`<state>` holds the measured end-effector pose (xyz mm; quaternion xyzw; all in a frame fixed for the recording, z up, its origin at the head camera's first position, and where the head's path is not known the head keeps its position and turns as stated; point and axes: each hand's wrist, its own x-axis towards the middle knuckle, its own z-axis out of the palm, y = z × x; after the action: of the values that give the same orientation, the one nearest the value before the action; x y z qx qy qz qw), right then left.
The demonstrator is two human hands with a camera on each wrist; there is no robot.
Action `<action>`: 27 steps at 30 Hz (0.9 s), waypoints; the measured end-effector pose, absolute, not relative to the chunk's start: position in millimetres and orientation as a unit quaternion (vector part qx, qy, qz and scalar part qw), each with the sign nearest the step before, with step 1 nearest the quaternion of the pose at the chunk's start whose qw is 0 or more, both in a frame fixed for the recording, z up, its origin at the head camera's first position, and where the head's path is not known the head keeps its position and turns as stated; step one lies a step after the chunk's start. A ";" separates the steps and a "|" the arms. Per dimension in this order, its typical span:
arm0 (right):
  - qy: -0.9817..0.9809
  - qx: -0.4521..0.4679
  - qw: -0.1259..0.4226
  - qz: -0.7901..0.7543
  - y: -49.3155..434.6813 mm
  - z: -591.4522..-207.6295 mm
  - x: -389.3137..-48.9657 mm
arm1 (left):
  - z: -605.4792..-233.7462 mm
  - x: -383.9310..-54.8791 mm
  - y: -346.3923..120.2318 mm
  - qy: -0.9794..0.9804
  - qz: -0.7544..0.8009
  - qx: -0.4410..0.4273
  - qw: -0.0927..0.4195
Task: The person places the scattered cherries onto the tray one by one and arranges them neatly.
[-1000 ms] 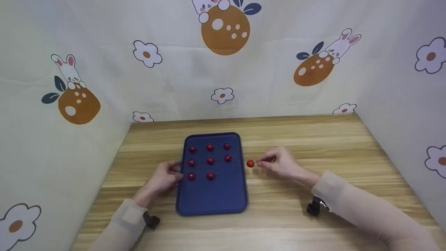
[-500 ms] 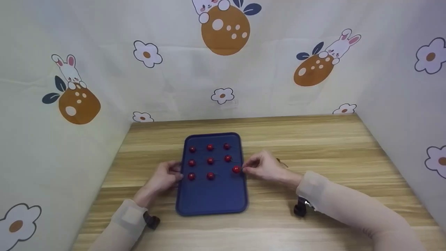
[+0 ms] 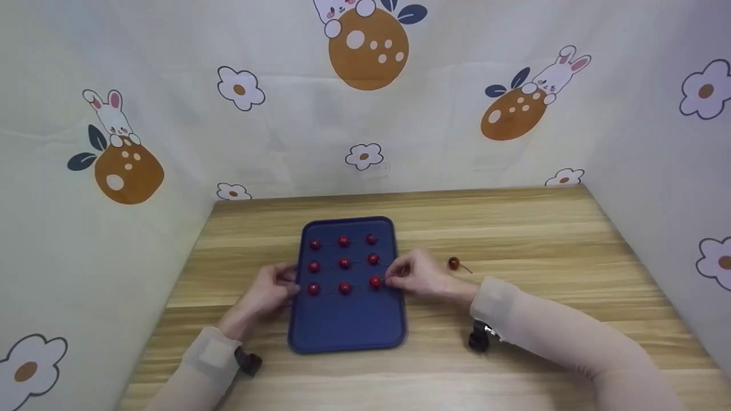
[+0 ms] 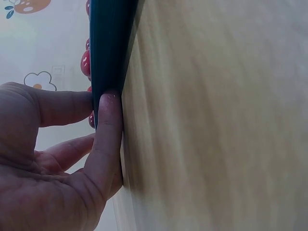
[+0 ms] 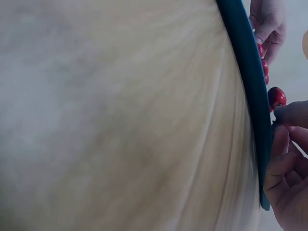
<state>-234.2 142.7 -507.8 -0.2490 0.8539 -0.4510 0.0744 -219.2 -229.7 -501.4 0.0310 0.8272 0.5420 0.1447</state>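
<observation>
A dark blue rectangular tray point(image 3: 347, 326) lies on the wooden table, with red cherries in three rows on it. My left hand point(image 3: 268, 290) grips the tray's left edge; in the left wrist view, its fingers point(image 4: 109, 125) touch the tray's side wall point(image 4: 107, 53). Reaching over the right rim, my right hand point(image 3: 424, 276) pinches the stem of a cherry point(image 3: 375, 281) at the right end of the nearest row. That cherry point(image 5: 276, 96) shows just beyond the fingertips in the right wrist view. Whether it touches the tray floor I cannot tell.
One more cherry point(image 3: 454, 263), darker and with its stem pointing right, lies on the table point(image 3: 514, 228) behind the right hand. Patterned cloth walls point(image 3: 297, 125) stand at the back and both sides. The tray's near part is bare blue surface.
My right hand has carried the cherry leftward from beside the tray to over its third row. This uncovers the loose cherry on the table. The left hand stays at the tray's edge.
</observation>
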 end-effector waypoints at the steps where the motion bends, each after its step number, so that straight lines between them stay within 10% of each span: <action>1: 0.856 -0.249 0.074 -0.446 141.8 -508.1 -234.4 | -501.5 -219.4 -229.6 0.827 0.543 0.032 0.144; 27: 0.901 -0.250 0.044 -0.352 128.3 -500.1 -236.4 | -500.3 -218.9 -229.6 0.830 0.539 0.022 0.143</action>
<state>-236.4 128.3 -500.1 -0.2502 0.9009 -0.3518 0.0442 -218.9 -229.6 -500.3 0.0222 0.8299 0.5388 0.1430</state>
